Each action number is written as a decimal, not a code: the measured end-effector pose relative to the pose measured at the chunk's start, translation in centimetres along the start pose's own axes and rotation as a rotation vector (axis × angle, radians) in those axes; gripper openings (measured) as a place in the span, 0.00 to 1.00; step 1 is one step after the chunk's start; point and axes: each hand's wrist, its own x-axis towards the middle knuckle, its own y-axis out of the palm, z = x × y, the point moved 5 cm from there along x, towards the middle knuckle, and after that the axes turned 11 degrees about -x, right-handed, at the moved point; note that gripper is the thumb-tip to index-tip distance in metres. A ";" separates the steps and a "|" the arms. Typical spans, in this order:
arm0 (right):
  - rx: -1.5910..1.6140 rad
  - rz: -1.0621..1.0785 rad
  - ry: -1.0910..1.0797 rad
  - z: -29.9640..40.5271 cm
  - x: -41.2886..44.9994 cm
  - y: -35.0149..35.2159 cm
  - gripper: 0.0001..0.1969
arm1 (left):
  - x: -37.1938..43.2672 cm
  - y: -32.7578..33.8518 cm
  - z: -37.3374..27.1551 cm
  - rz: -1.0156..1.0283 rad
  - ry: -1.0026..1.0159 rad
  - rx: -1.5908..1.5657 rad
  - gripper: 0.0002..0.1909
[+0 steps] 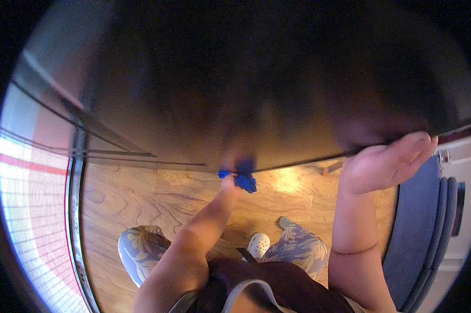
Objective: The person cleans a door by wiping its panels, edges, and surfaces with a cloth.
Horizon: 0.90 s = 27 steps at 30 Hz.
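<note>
Before me a large dark glossy panel [227, 90], possibly a television screen, fills the upper part of the view and faintly reflects what is near it. My left hand [229, 182] holds a crumpled blue cloth [246, 182] against the panel's surface, near its lower visible edge. Out to the right, my right hand [384, 166] rests along the panel's edge, fingers pointing right. Whether those fingers curl around the edge is hidden.
Below lies a wood-patterned floor [118, 195]. A sliding-door track and frame [76, 219] with a bright screen [36, 203] runs along the left. At the right stands a blue upholstered sofa [409, 231]. A white clog [259, 244] shows between my patterned trouser legs [298, 248].
</note>
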 end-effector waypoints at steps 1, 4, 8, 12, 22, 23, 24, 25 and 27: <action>-0.048 -0.019 -0.001 1.5 0.0 0.2 0.17 | 0.4 -0.6 -1.0 -0.001 0.047 -0.028 0.16; 0.076 -0.003 0.120 3.1 0.0 0.6 0.13 | 0.5 0.4 -2.2 0.234 0.126 -0.219 0.17; -0.126 -0.020 0.000 0.1 -2.7 0.4 0.12 | -12.0 6.6 0.3 0.489 -0.151 0.050 0.16; 0.780 0.066 0.271 3.1 -0.4 1.4 0.14 | -19.0 8.9 -0.8 0.727 -0.228 0.068 0.14; 0.909 0.187 0.399 1.8 -1.1 1.7 0.21 | -42.6 15.8 0.3 0.774 -0.149 0.275 0.19; 0.901 0.208 0.416 1.8 -1.3 1.2 0.21 | -43.5 15.3 0.4 0.805 -0.134 0.298 0.19; 0.906 0.253 0.389 1.5 -1.8 1.3 0.21 | -44.1 14.5 0.2 0.842 0.051 0.377 0.21; 0.901 0.300 0.367 1.5 -1.5 1.5 0.21 | -44.9 14.3 -0.2 0.870 0.231 0.451 0.23; 0.897 0.319 0.342 1.4 0.0 0.3 0.21 | -48.4 14.2 -0.1 1.036 0.653 0.736 0.27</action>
